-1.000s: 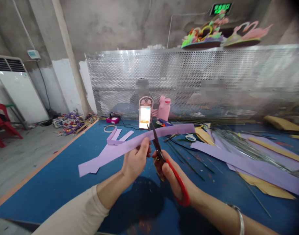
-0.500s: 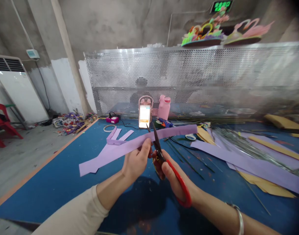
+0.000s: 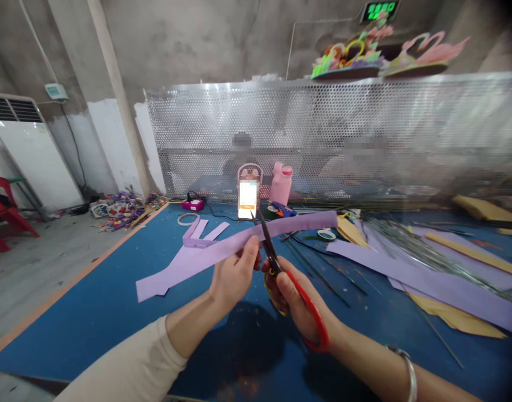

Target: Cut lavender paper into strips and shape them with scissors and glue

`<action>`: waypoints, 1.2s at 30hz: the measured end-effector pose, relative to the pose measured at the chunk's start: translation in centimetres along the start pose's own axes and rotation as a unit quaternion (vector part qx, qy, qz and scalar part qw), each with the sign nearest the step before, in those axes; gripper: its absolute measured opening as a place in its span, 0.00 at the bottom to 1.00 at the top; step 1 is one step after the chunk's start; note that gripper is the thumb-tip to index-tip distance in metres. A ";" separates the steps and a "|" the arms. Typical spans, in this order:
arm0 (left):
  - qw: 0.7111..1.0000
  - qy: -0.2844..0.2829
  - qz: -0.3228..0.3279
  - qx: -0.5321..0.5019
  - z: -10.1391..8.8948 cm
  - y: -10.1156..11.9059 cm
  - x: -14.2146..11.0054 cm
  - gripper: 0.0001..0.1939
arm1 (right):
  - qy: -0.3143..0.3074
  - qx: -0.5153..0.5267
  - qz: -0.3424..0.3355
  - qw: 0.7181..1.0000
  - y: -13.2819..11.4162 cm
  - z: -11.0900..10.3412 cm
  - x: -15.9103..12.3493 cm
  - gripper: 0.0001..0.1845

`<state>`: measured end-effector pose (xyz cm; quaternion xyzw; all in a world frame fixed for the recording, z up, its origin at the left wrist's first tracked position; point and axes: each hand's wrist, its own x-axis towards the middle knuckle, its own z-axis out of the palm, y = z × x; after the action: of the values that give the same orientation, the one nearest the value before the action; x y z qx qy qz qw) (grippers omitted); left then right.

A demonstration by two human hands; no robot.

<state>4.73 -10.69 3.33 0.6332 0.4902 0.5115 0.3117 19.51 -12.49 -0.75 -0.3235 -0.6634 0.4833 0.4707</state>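
The thumb and fingers of the left hand (image 3: 233, 279) are pinched nearly shut on the purple strip (image 3: 205, 254), just beside the blades, probably so that it is kept steady there. The scissors (image 3: 273, 262) are gripped by the closed right hand (image 3: 301, 301), their blades parted around the strip at the centre of the frame, apparently angled so that its width is crossed. The strip is stretched from left of centre to right of centre above the blue table (image 3: 92, 312). Beyond it, a lit phone (image 3: 248, 196) is stood upright, perhaps for easy viewing, near a pink bottle (image 3: 281, 187)
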 end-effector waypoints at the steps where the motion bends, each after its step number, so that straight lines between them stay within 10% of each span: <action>1: 1.000 0.001 -0.001 -0.001 0.0 0.0 0.0 0.26 | -0.006 0.010 0.006 1.000 0.0 0.0 0.0 0.26; 36: 0.999 0.044 0.010 0.005 -0.2 0.0 0.1 0.25 | -0.073 -0.096 -0.022 0.992 -1.3 -0.5 0.0 0.28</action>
<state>4.52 -10.59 3.46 0.6161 0.5000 0.5397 0.2815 20.01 -12.77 0.56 -0.3164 -0.7466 0.4293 0.3978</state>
